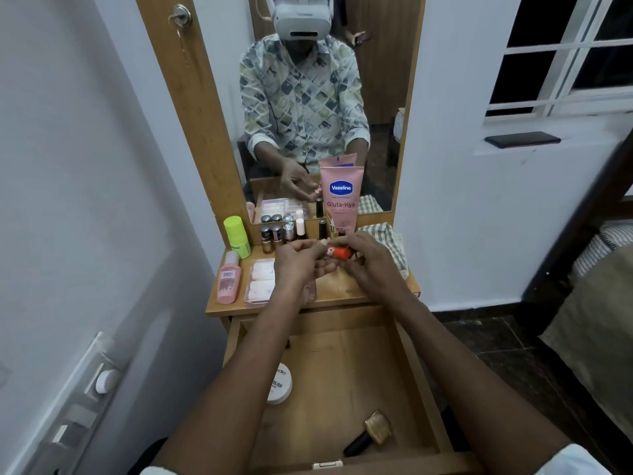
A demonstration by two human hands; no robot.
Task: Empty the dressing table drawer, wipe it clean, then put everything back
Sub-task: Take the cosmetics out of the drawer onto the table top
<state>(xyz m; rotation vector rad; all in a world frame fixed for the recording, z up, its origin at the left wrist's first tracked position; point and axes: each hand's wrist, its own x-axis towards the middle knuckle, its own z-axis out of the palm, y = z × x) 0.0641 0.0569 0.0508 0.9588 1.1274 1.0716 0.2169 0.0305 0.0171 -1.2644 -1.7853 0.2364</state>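
The wooden drawer (421,378) stands pulled open below the dressing table top (339,291). Inside it lie a white round jar (279,383) and a gold-capped dark bottle (370,433). Both my hands meet above the table top. My right hand (370,265) pinches a small orange-red tube (337,252). My left hand (298,265) holds a small pale pink tube (323,242) at its fingertips. A checked cloth (390,240) lies crumpled at the right of the table top.
On the table top stand a pink Vaseline tube (340,197), several small nail polish bottles (277,234), a green-capped bottle (237,236), a pink bottle (227,279) and a clear tray of pads (260,281). The mirror (308,97) rises behind.
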